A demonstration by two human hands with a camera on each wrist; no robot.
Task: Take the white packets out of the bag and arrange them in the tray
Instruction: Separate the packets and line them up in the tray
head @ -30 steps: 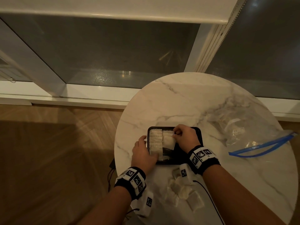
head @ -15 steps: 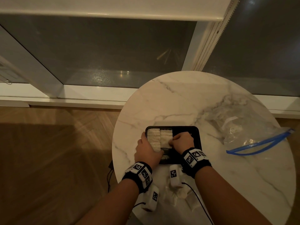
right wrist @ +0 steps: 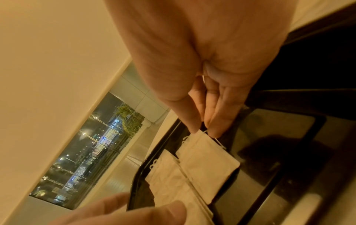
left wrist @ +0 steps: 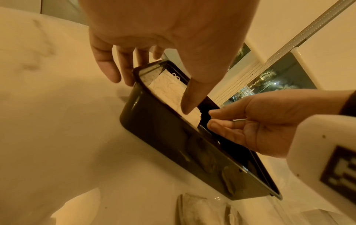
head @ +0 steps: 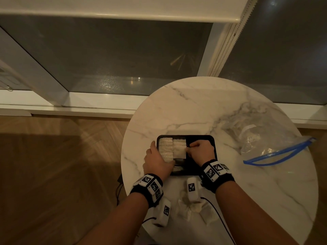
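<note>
A black tray [head: 200,137] sits near the front of the round marble table [head: 194,106]. White packets [head: 165,149] fill its left column. My right hand [head: 190,149] pinches the right edge of another white packet [head: 179,148] that lies beside that column. The right wrist view shows my fingertips [right wrist: 194,129] on the corner of this packet [right wrist: 208,161]. My left hand [head: 155,159] straddles the tray's left wall [left wrist: 163,137], fingers straight along the outside. Its thumb [left wrist: 189,105] presses down on the packets.
A clear zip bag [head: 261,138] with a blue seal lies open at the right of the table and holds some flat items. Several loose white packets [head: 194,207] lie near the table's front edge, below my wrists. Wooden floor and a window wall surround the table.
My right hand has lowered the tilted packet flat into the tray beside the left column. My left hand has slid up along the tray's left side.
</note>
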